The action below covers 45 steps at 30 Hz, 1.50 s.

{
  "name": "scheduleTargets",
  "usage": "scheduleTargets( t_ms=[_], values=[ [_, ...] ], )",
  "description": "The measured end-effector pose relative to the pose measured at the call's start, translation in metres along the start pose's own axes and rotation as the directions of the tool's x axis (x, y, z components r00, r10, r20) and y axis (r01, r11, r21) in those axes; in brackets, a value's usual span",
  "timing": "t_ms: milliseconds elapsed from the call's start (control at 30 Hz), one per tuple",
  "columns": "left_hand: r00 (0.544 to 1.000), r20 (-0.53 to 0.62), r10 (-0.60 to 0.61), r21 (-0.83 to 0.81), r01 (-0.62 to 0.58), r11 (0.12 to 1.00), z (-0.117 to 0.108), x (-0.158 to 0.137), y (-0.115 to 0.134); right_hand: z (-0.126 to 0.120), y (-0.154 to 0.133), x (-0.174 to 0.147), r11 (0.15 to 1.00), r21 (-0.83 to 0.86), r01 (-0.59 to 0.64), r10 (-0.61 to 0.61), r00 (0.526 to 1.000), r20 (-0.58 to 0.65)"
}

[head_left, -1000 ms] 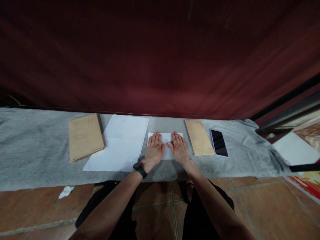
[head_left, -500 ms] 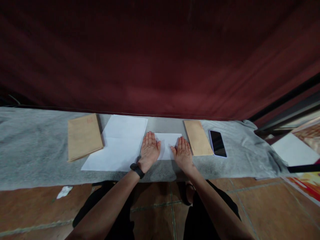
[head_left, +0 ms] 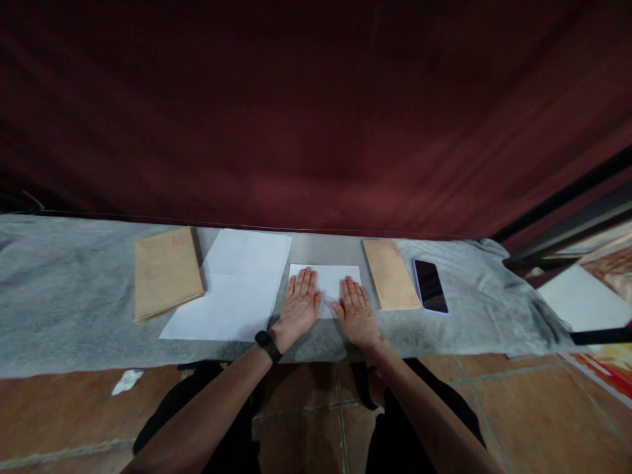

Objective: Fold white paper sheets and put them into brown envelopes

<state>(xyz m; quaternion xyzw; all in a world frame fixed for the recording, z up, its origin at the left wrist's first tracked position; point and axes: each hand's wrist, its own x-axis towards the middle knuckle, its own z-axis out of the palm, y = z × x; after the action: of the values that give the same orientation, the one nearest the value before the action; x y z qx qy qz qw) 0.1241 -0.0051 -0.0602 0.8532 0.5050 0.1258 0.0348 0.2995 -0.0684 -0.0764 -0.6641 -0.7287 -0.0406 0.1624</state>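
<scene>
A small white folded-looking sheet of paper [head_left: 328, 280] lies on the grey cloth in front of me. On its left part my left hand [head_left: 300, 306] rests flat, fingers stretched out; a black band circles that wrist. My right hand [head_left: 357, 313] lies flat on the right part of the same paper, its thumb pointing inward. Both palms face down, and they hide portions of the paper's lower edge. Left of my left hand is a larger stack of white paper [head_left: 237, 289]. A brown envelope [head_left: 392, 273] sits just right of my right hand.
More brown envelopes [head_left: 165, 273] are stacked at the left, overlapping the white paper. A phone [head_left: 431, 286] with a purple edge lies right of the single envelope. Grey cloth [head_left: 494, 296] covers the narrow bench, with a dark red curtain [head_left: 316, 131] behind it.
Both hands have slid slightly inward and toward me over the small paper, showing more of its upper corners. The paper, envelopes and phone stay in place.
</scene>
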Motion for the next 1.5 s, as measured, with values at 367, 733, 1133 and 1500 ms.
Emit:
scheduleTargets(
  t_ms=[367, 733, 1133, 1500],
  values=[
    [0.998, -0.025, -0.060, 0.001, 0.060, 0.998, -0.002, -0.010, -0.011, 0.000, 0.021, -0.014, 0.999, 0.005, -0.042, 0.042, 0.998, -0.054],
    [0.989, -0.080, -0.128, -0.182, 0.111, 0.977, -0.007, -0.020, -0.014, -0.012, 0.011, -0.019, 0.998, 0.058, 0.001, -0.002, 1.000, 0.018],
    [0.911, 0.003, -0.412, -0.644, 0.317, 0.696, -0.031, 0.006, -0.042, -0.021, -0.031, -0.011, 0.974, 0.174, 0.145, -0.166, 0.980, 0.112],
    [0.830, 0.341, -0.441, -0.937, 0.338, -0.088, -0.053, 0.011, -0.035, -0.026, -0.051, 0.001, 0.977, 0.193, 0.090, -0.110, 0.989, 0.097]
  ],
)
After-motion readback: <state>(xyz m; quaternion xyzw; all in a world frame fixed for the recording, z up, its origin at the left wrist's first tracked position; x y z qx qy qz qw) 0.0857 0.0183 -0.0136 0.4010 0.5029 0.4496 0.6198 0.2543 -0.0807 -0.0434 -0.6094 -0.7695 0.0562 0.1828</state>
